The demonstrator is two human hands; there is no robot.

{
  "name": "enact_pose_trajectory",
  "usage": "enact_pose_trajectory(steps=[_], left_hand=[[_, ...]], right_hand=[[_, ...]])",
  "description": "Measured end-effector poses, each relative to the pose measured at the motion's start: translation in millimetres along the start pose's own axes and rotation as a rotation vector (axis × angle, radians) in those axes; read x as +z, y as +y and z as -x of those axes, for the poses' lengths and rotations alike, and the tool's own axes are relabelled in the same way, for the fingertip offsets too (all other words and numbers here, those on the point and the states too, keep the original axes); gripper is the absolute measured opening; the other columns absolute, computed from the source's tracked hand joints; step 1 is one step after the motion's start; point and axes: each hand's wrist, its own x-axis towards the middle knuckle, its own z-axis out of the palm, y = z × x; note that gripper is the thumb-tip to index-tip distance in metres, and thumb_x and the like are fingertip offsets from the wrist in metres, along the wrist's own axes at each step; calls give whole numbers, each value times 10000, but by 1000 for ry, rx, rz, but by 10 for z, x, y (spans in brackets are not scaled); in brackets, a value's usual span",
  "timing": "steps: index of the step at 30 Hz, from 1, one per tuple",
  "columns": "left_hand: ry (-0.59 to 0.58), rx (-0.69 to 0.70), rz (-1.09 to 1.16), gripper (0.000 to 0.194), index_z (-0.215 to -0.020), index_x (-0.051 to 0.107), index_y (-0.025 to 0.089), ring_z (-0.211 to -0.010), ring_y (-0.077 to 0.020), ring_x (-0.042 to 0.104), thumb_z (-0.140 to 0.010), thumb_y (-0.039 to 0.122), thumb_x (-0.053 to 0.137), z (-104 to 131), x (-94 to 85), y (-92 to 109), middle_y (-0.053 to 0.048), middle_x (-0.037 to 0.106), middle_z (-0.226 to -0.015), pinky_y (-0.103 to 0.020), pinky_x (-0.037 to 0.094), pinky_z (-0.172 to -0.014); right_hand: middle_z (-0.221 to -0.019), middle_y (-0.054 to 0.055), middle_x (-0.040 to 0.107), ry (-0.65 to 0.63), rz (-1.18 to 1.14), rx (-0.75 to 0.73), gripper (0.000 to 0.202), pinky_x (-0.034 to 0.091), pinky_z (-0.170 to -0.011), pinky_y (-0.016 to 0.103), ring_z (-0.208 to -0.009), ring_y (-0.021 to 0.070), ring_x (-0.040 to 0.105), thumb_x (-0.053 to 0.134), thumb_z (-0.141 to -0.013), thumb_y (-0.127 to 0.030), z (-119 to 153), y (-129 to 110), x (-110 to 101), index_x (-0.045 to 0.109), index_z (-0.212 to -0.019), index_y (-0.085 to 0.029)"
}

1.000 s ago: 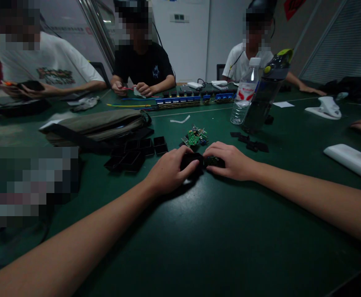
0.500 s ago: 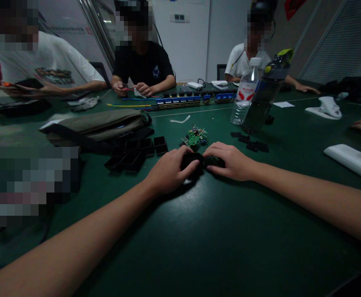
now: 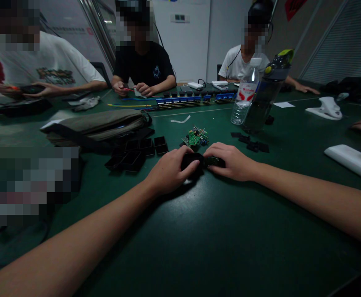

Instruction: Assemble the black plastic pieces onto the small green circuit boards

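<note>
Held a black casing [image 3: 191, 160] low over the green table [image 3: 199, 247], just in front of a small heap of green circuit boards [image 3: 195, 138]. Clamped it in the left hand [image 3: 168, 173], thumb laid across the near side and fingers curled over the top. Pinched a small dark part [image 3: 215, 161] in the right hand [image 3: 230, 161], fingertips closed on it, its inner end touching the casing. Too dark to tell whether the two pieces were already joined or only butted together.

Judged to be mid-fit: both pieces brought end to end, both grips closed, wrists resting on the table. Called, as a next move, for keeping the casing steady in the left grip and lining the part up squarely before any push, since a skewed entry could jam or bend it.

Left a cluster of empty black trays [image 3: 134, 154] near the left hand, beside a flat olive bag [image 3: 97, 126]. Left loose black pieces [image 3: 251, 144] beyond the right hand, with a clear water bottle [image 3: 244, 101] and a dark flask [image 3: 265, 99] further back.

Against the picture from a second ago, showed almost no change: hands, casing and part in the same spot, same grips. Only shifted slightly at the far left, where a co-worker's hands sat lower.
</note>
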Motion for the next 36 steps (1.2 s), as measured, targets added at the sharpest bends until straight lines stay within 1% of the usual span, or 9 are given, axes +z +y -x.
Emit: enact_pose_trajectory(steps=[4, 10, 17, 27, 36], left_hand=[[8, 10, -5, 357, -1077, 587, 165, -845, -223, 635, -913, 465, 484, -2, 3, -8, -106, 682, -975, -374, 499, -753], [13, 13, 2, 352, -1085, 577, 170, -844, -224, 633, -904, 463, 503, 3, 5, -10, -101, 679, -966, -378, 501, -750], [54, 59, 21, 331, -1059, 556, 171, -910, -234, 614, -824, 399, 603, -2, 13, -21, -98, 648, -1010, -389, 498, -803], [66, 107, 11, 330, -1057, 524, 175, -939, -225, 589, -762, 299, 608, 12, -8, -8, -86, 616, -1035, -374, 489, -829], [73, 144, -5, 335, -1067, 509, 181, -934, -219, 578, -759, 273, 603, 8, 6, -42, -72, 604, -1026, -374, 487, -823]], right_hand=[[-1090, 92, 640, 0, -7, -5, 270, 481, -883, 387, -1015, 211, 581, 596, -838, -149, 2, 7, 4, 621, -1105, -171], [-1086, 91, 641, 12, -16, -4, 279, 483, -880, 385, -1002, 207, 585, 588, -831, -124, 6, 10, 13, 624, -1104, -169], [-1069, 90, 641, 11, -23, -4, 257, 487, -875, 367, -985, 199, 590, 578, -841, -118, -2, -8, 3, 622, -1092, -156], [-1070, 89, 641, 27, -29, -17, 242, 488, -886, 358, -998, 197, 590, 581, -850, -127, 4, 6, 11, 618, -1087, -152], [-1043, 85, 642, 50, -33, -23, 227, 495, -862, 359, -971, 199, 599, 586, -843, -131, 2, 3, 19, 622, -1065, -160]])
